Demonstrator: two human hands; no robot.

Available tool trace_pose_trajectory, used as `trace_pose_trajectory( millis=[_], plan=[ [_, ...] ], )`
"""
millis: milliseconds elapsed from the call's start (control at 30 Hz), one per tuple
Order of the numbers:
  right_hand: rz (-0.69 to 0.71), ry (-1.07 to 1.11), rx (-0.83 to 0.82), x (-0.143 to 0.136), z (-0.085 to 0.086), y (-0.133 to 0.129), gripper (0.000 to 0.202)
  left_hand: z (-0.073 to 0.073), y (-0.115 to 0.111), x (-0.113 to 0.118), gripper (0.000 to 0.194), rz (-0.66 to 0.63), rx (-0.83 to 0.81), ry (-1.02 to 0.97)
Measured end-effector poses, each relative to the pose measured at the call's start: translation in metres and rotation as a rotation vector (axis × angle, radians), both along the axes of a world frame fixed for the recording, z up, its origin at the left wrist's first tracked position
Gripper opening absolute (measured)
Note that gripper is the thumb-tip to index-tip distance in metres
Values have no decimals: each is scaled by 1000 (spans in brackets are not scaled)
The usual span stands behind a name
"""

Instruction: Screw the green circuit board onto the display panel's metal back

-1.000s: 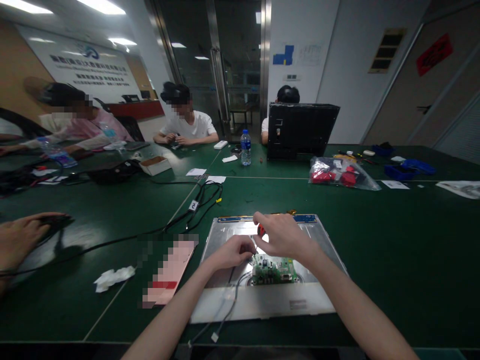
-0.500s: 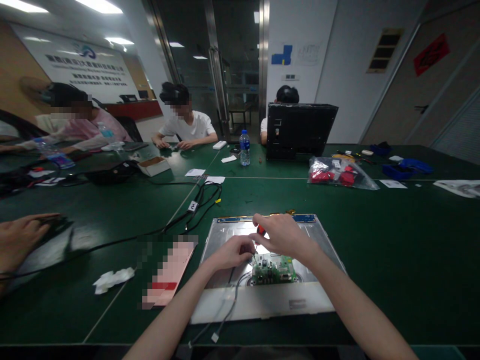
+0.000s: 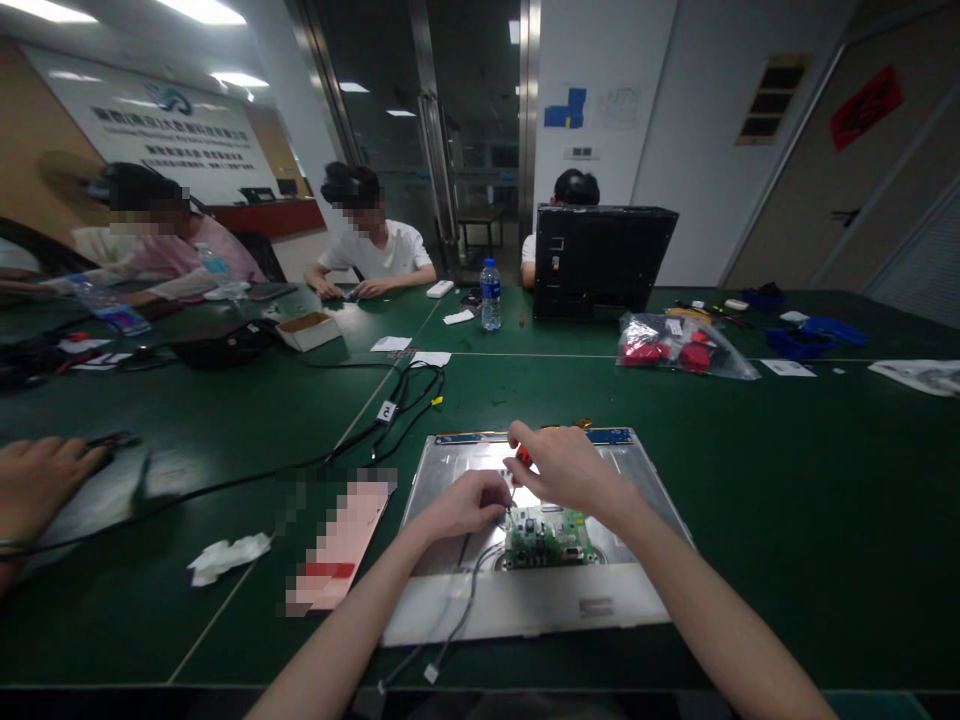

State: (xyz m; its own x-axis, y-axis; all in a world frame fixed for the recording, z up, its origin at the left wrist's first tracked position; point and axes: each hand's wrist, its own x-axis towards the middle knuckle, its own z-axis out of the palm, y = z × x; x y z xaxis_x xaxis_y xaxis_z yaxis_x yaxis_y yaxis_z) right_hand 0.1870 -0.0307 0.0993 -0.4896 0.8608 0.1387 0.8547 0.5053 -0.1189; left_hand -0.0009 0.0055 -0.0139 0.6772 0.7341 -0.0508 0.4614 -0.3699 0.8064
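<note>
A silver display panel [image 3: 637, 500] lies on the green table, with a green circuit board [image 3: 551, 537] on its middle. My right hand [image 3: 562, 465] is closed round a red-handled screwdriver [image 3: 523, 456], whose thin shaft points down to the board's upper left corner. Beside that tip, my left hand [image 3: 476, 502] has its fingers pinched together at the board's corner; what they hold, if anything, is hidden. Grey cables [image 3: 471, 605] run from the board's left side over the panel's white lower strip, their plugs hanging past its front edge.
Left of the panel lie a pink flat item [image 3: 349, 540], a crumpled tissue [image 3: 229, 558] and black cables [image 3: 300, 465]. Another person's hand [image 3: 49, 490] is at the far left. Beyond stand a water bottle [image 3: 490, 295], a black monitor [image 3: 600, 262] and a plastic bag [image 3: 682, 345].
Both of my hands hold nearly the same pose at the board. The red handle shows at a slightly different turn, and the other person's hand at the left has shifted a little.
</note>
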Motion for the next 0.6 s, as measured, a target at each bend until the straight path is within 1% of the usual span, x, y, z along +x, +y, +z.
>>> trace_pose_trajectory(
  millis=[67,167,300,367,433,533,600],
  plan=[
    [15,32,1,0,0,0,17,1,-1,0,11,1,-1,-2],
    [47,66,15,1,0,-1,18,3,-2,1,14,7,-1,0],
    [9,16,24,1,-2,1,25,5,-1,1,12,10,0,11],
    [-4,5,25,0,-2,1,23,4,-1,1,11,11,1,12],
    [15,31,23,0,-1,0,18,2,0,1,12,12,2,9],
    [53,65,38,0,-2,0,20,-1,0,1,13,17,3,3],
    [48,53,55,1,-3,1,20,-1,0,1,12,20,3,4]
  ],
)
